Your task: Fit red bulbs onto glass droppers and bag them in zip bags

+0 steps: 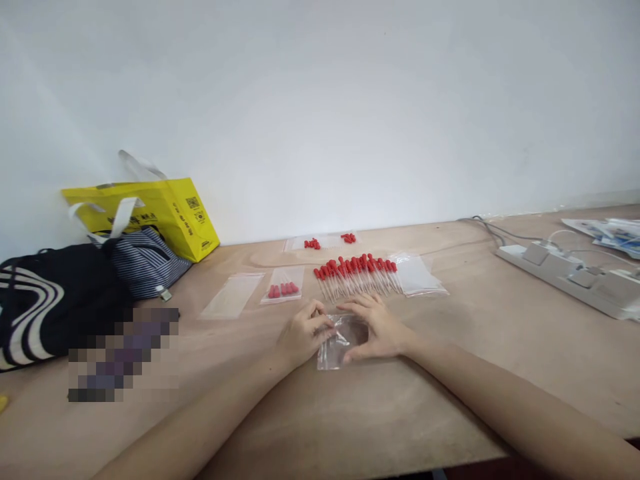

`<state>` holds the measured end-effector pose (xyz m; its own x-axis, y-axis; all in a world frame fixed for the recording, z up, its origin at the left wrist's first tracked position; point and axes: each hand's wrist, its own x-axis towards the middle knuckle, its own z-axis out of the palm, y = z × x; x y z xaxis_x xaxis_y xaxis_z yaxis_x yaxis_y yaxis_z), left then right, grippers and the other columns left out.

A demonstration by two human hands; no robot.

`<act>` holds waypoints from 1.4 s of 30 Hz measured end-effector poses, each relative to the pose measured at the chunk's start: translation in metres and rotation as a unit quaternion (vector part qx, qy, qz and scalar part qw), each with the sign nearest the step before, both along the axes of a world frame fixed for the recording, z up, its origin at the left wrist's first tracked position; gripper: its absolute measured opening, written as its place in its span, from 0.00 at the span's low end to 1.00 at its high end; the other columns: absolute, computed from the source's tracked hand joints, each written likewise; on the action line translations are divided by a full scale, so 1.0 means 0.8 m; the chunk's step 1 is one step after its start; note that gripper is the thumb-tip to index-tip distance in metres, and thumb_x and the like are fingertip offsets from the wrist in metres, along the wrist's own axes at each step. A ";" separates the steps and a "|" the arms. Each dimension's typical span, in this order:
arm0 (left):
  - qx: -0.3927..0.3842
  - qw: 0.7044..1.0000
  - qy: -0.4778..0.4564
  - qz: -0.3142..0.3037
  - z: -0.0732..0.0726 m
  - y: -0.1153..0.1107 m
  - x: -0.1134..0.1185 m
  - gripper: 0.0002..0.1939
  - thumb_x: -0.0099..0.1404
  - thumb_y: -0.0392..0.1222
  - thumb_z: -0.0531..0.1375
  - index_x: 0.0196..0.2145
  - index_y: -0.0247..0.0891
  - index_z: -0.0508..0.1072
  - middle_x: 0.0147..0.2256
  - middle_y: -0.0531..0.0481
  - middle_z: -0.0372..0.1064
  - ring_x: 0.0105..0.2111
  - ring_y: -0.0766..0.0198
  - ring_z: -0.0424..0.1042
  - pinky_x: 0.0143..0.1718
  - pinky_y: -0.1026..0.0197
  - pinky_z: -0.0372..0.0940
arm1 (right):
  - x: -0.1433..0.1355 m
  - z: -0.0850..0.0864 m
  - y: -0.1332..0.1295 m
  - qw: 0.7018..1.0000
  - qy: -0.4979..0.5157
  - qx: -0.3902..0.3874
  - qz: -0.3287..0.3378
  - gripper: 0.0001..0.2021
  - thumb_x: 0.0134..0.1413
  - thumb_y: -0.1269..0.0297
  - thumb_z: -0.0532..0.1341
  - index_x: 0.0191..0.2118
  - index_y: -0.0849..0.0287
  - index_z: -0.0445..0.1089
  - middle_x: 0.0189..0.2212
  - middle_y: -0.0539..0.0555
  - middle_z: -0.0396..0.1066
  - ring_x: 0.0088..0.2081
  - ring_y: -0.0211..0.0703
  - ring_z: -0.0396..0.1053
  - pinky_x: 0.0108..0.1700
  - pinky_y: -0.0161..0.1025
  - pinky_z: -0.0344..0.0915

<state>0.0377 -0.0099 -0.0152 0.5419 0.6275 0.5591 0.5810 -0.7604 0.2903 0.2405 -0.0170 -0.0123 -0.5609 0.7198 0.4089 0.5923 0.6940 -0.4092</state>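
Note:
A small clear plastic bag (331, 357) lies flat on the wooden table in front of me. My left hand (303, 333) is closed, its fingertips pinching the bag's upper left side. Over the bag's right side my right hand (383, 327) rests with thumb and fingers apart, open. Just beyond the hands is a row of droppers (355, 273) with red bulbs and clear stems. To their left, several more droppers (283, 289) lie inside a clear zip bag (295, 273). A stack of clear bags (417, 275) sits right of the row.
An empty-looking clear bag (233, 297) lies at left. Small red-bulbed pieces (313, 244) lie in bags near the wall. A yellow bag (185, 220), a striped pouch (145, 263) and a black bag (60, 293) stand left. A white power strip (565, 280) with cables is at right.

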 end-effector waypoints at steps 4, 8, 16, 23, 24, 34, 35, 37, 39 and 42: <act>-0.041 0.997 -0.050 0.031 -0.003 -0.004 0.011 0.04 0.58 0.39 0.55 0.28 0.37 0.68 0.27 0.54 0.58 0.22 0.73 0.60 0.26 0.68 0.59 | -0.008 -0.005 -0.009 0.999 -0.023 -0.033 0.014 0.49 0.28 0.39 0.62 0.57 0.61 0.49 0.51 0.61 0.58 0.51 0.54 0.55 0.51 0.50 0.47; -0.141 0.976 -0.118 0.115 -0.004 -0.011 0.016 0.11 0.51 0.43 0.61 0.26 0.37 0.61 0.21 0.60 0.56 0.18 0.73 0.59 0.21 0.69 0.56 | -0.010 -0.009 -0.007 0.997 -0.025 -0.070 0.003 0.48 0.30 0.38 0.60 0.57 0.62 0.49 0.50 0.62 0.59 0.49 0.54 0.57 0.51 0.50 0.49; -0.239 0.969 -0.058 -0.015 0.001 -0.016 0.001 0.14 0.52 0.45 0.61 0.37 0.38 0.71 0.37 0.50 0.72 0.38 0.61 0.69 0.45 0.56 0.58 | -0.007 -0.008 -0.004 0.997 -0.010 -0.080 0.018 0.46 0.32 0.42 0.62 0.57 0.63 0.48 0.49 0.61 0.59 0.50 0.52 0.57 0.51 0.50 0.50; -0.158 0.986 0.019 -0.040 0.004 -0.011 -0.005 0.20 0.49 0.47 0.63 0.41 0.41 0.70 0.45 0.45 0.67 0.46 0.56 0.65 0.51 0.48 0.52 | -0.005 -0.004 -0.003 0.996 -0.013 -0.087 0.022 0.44 0.32 0.45 0.64 0.55 0.63 0.51 0.49 0.61 0.60 0.49 0.52 0.57 0.50 0.49 0.51; -0.149 0.988 0.009 -0.044 0.004 -0.010 -0.006 0.16 0.50 0.45 0.62 0.38 0.40 0.71 0.44 0.46 0.68 0.44 0.57 0.66 0.48 0.51 0.56 | -0.004 -0.005 -0.002 0.996 -0.011 -0.086 0.027 0.43 0.33 0.45 0.63 0.55 0.62 0.51 0.49 0.61 0.59 0.49 0.52 0.57 0.50 0.49 0.51; -0.013 0.980 0.134 0.144 0.026 0.101 -0.016 0.17 0.56 0.28 0.53 0.44 0.36 0.66 0.41 0.43 0.63 0.42 0.57 0.62 0.45 0.54 0.58 | 0.000 -0.006 0.001 0.996 -0.017 -0.084 0.039 0.42 0.36 0.43 0.61 0.55 0.61 0.50 0.46 0.61 0.61 0.47 0.51 0.58 0.49 0.48 0.52; -0.012 0.979 0.150 0.141 0.028 0.117 -0.016 0.19 0.56 0.29 0.53 0.45 0.37 0.65 0.42 0.43 0.62 0.44 0.56 0.61 0.46 0.53 0.57 | 0.000 -0.006 0.001 0.995 -0.019 -0.085 0.040 0.42 0.36 0.43 0.61 0.55 0.61 0.50 0.46 0.60 0.61 0.47 0.51 0.58 0.49 0.47 0.53; -0.016 0.974 0.185 0.132 0.031 0.145 -0.017 0.19 0.56 0.30 0.54 0.46 0.39 0.66 0.43 0.42 0.62 0.46 0.54 0.60 0.47 0.52 0.56 | -0.001 -0.006 0.001 0.995 -0.019 -0.086 0.042 0.42 0.36 0.42 0.61 0.55 0.61 0.51 0.46 0.60 0.62 0.47 0.51 0.58 0.49 0.48 0.53; -0.023 0.968 0.221 0.117 0.030 0.165 -0.018 0.17 0.56 0.31 0.55 0.44 0.39 0.67 0.42 0.43 0.63 0.44 0.54 0.61 0.45 0.53 0.56 | -0.001 -0.006 0.001 0.996 -0.015 -0.084 0.039 0.42 0.35 0.43 0.62 0.55 0.61 0.51 0.46 0.60 0.61 0.47 0.51 0.57 0.50 0.48 0.51; -0.024 0.960 0.267 0.085 0.030 0.181 -0.022 0.14 0.58 0.33 0.53 0.42 0.41 0.69 0.38 0.45 0.66 0.41 0.57 0.64 0.43 0.56 0.57 | -0.001 -0.006 0.001 0.996 -0.010 -0.085 0.037 0.42 0.35 0.44 0.62 0.55 0.61 0.51 0.48 0.60 0.60 0.49 0.51 0.57 0.51 0.48 0.50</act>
<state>0.0201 0.1350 0.0088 0.6303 0.7506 0.1982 0.7713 -0.6344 -0.0506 0.2398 -0.0159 -0.0168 -0.6223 0.7335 0.2734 0.5507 0.6584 -0.5130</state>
